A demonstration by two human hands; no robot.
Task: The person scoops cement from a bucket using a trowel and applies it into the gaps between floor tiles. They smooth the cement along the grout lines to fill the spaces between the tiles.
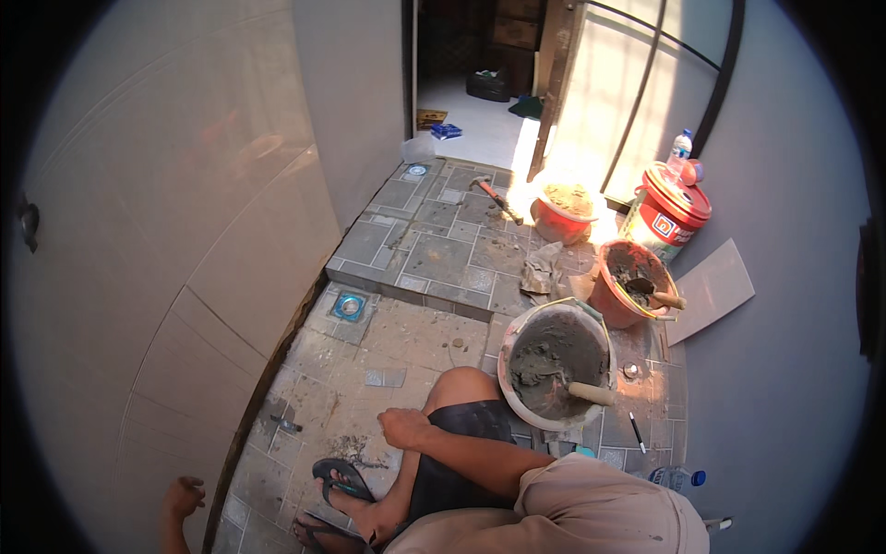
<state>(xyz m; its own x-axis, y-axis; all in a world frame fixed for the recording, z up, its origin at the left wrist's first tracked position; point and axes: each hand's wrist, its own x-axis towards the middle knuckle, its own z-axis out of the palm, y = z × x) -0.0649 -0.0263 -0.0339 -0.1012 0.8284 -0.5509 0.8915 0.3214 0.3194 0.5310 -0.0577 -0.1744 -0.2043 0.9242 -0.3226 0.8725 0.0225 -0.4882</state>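
Mortar bucket [577,328] sits right of right hand [403,428] (curled, can't tell how tightly or on what), trowel handle [591,394] rimward, likely kept clean; left hand [187,496] half-open, apparently empty.

The right hand [403,428] is held curled by the knee [464,384], the left hand [185,496] near the wall [235,212]; a trowel [591,394] is propped in a pale bucket [508,362].
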